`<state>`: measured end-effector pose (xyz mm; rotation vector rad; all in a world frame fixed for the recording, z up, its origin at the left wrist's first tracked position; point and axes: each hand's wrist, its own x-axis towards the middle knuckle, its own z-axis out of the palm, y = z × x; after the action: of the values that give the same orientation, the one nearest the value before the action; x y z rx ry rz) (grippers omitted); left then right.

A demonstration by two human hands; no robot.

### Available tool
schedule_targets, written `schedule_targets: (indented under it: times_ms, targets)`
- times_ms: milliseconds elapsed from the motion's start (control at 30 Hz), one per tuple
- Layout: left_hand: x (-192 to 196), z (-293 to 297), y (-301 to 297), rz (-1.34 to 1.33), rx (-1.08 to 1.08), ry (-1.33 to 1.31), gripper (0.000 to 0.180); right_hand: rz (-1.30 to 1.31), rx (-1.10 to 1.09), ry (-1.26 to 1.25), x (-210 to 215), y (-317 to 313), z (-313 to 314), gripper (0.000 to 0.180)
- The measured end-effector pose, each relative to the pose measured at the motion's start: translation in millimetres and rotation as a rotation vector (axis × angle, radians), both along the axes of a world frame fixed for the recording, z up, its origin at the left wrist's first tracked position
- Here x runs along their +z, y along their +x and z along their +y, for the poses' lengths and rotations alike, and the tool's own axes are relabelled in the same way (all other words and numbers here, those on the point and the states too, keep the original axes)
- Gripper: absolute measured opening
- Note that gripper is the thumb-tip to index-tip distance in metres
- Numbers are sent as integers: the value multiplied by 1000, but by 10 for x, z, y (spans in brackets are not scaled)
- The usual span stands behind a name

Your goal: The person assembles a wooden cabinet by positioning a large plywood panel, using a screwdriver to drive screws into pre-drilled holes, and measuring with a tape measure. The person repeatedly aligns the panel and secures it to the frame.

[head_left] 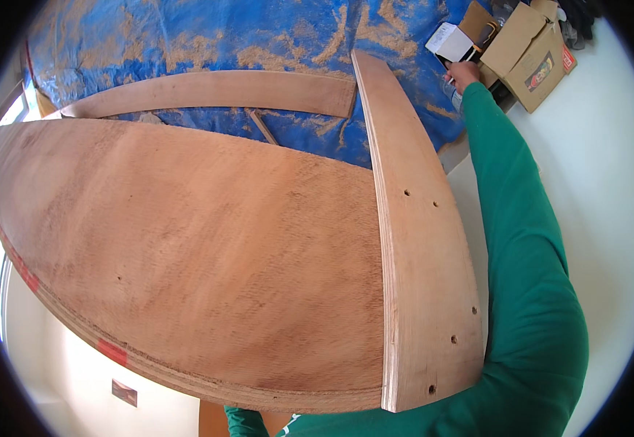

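Note:
My right arm in a green sleeve reaches far to the upper right. At its end, my right hand (463, 74) is beside an open white box (451, 42), its fingers closed together. Whatever they hold is too small to make out. A tool with a black and orange handle (487, 33) lies just beyond the hand. A large brown wooden panel (208, 247) spreads in front of me. Along its right end runs a paler plywood board (422, 240) with several drilled holes. My left hand is out of sight; only a bit of green sleeve shows below the panel.
A blue tarp (179, 44) strewn with sawdust lies beyond the panel. On it rest a curved wooden strip (222, 91) and a thin stick (262, 127). An open cardboard box (524, 54) stands against the white wall (586, 146) at the upper right.

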<state>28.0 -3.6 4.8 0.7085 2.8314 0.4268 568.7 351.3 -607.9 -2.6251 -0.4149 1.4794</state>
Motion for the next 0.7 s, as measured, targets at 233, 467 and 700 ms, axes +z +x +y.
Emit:
schedule_targets:
  times_ms: [233,467,700]
  targets:
    - [64,-1,-53,-1,-41,-16,56,-193,255,142,-137,-11,-166,27]
    - [90,40,-83,2,-76,-25,57,-435,504,211,-117,-79,-195,34]
    - [128,-12,-167,51,-201,-77,56,-503,681,210,-34,-179,-344,33]
